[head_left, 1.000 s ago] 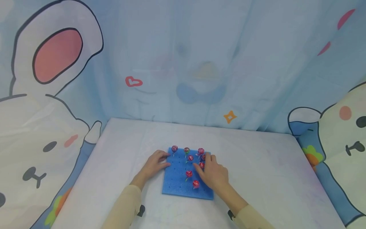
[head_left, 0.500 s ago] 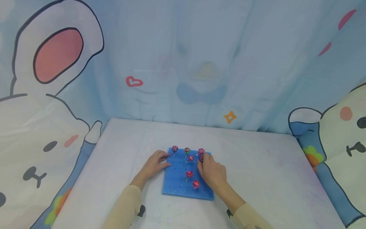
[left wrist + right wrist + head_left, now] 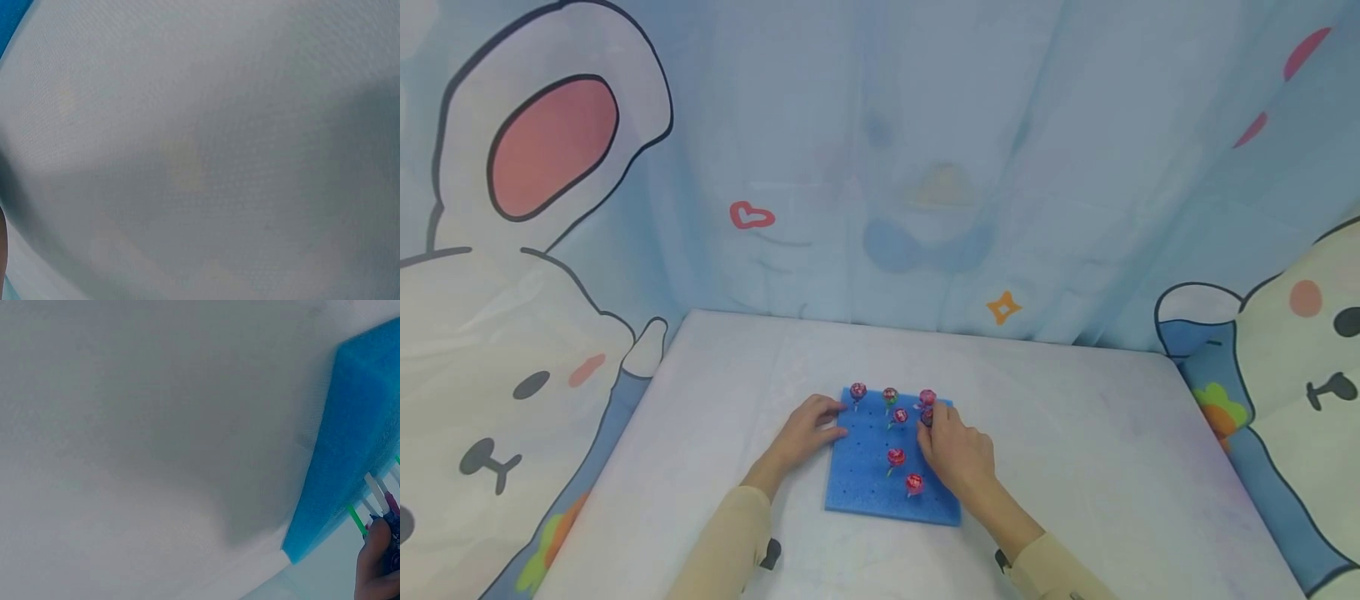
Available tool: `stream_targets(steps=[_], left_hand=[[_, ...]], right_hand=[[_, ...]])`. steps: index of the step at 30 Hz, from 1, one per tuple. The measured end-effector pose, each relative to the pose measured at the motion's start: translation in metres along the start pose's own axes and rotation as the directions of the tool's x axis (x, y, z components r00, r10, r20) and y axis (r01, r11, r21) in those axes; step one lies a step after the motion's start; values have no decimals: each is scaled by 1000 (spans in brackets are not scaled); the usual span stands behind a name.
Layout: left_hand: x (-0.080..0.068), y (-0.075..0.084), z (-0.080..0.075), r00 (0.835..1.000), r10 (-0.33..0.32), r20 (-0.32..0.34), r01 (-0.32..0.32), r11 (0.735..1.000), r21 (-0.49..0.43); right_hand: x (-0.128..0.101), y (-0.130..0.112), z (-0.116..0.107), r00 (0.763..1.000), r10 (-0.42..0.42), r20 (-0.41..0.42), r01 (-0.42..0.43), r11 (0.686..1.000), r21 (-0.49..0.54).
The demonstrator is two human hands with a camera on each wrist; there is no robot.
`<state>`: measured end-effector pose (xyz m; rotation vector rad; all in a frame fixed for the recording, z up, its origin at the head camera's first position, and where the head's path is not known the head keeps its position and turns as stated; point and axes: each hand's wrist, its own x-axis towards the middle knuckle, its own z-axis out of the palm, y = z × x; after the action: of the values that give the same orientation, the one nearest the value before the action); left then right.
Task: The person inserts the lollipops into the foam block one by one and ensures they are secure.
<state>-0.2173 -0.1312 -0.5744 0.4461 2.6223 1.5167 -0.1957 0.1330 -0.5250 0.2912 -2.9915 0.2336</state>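
Note:
A blue foam board with small holes lies on the table, and several wrapped lollipops stand in it on their sticks. Along its left edge, my left hand touches the foam with thumb and fingertips. My right hand reaches over the right side and pinches a dark-wrapped lollipop between thumb and fingers. In the right wrist view a fingertip presses on that lollipop's wrapper, beside white and green sticks. The right hand covers part of the board. Only a sliver of the left hand shows in the left wrist view.
Close behind the held lollipop stands a pink one. Other lollipops stand at the back left, in the middle and near the front. The white-covered table meets a printed curtain at the back.
My right thumb and fingers have come together on the dark lollipop, which has shifted slightly left. A red lollipop near the thumb is now hidden by the hand. My left hand stays put.

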Motion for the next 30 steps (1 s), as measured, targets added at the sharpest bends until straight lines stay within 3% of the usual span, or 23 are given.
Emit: stream_targets(steps=[7, 19, 30], left_hand=[[0, 2, -1, 1000, 3, -3, -3, 1000, -6], [0, 2, -2, 1000, 6, 11, -6, 1000, 10], [1, 2, -1, 1000, 0, 7, 0, 1000, 23]], right_hand=[[0, 2, 0, 1000, 2, -5, -2, 1000, 8], [0, 6, -2, 998, 39, 56, -40, 999, 8], [-1, 7, -1, 998, 35, 46, -35, 999, 5]])
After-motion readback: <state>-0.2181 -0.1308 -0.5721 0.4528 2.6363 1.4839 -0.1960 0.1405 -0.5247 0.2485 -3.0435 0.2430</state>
